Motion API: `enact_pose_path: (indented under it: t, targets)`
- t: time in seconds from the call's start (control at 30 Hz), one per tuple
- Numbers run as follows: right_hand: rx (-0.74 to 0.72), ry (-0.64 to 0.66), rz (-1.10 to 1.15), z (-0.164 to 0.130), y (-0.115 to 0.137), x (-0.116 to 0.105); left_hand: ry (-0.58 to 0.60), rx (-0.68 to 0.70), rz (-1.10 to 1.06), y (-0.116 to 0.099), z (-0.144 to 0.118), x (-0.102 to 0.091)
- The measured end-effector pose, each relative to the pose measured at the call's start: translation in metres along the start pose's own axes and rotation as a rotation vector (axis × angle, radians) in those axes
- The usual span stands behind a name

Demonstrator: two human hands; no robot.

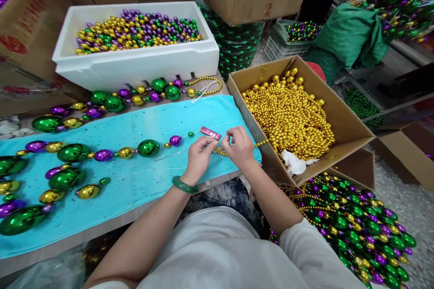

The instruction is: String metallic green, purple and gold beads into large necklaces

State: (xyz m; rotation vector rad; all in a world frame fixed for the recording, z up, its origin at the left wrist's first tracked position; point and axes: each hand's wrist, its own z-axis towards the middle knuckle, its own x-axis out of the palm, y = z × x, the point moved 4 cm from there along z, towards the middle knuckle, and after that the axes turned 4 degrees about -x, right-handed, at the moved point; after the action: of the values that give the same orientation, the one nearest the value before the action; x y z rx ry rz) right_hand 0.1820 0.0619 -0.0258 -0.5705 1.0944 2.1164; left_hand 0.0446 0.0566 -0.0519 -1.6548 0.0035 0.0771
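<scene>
Gold, small and round, the beads of the thin gold bead strand point(259, 144) run in a line from the heaped gold beads in the open cardboard box point(352, 128) leftward to the two hands, so its long axis lies almost level across the view, from the person's right toward the centre. The strand's free end sits between the fingertips, just above the near edge of the turquoise cloth point(135, 185) that covers the counter point(101, 226). The right hand point(240, 146) is nearer the box and pinches the strand where it comes in from that side; the left hand point(200, 157), wearing a green jade-like bangle point(185, 184) at the wrist, is closed in a pinch on the strand's end, and a fine white thread seems to pass there too, though it is too thin to follow. Just beyond the fingers lies a small flat pink-red packet point(210, 133), close to but apart from them. To the left a string of large green, gold and purple metallic balls point(101, 153) stretches along the cloth, its nearest small bead near the packet. Further back stands a white foam tray point(135, 65) full of mixed beads, and by the person's right knee a pile of finished green, purple and gold necklaces point(356, 230) lies on the floor.
</scene>
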Motion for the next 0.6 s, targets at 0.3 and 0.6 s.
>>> enact_pose_path:
  t: [0.3, 0.6]
  targets:
    - [-0.144, 0.164, -0.032, -0.002, 0.004, 0.002, 0.030, -0.002, 0.087, -0.002, -0.001, -0.009]
    - [-0.056, 0.524, -0.242, 0.016, -0.039, -0.078, -0.087, -0.332, -0.310, -0.007, -0.013, -0.051]
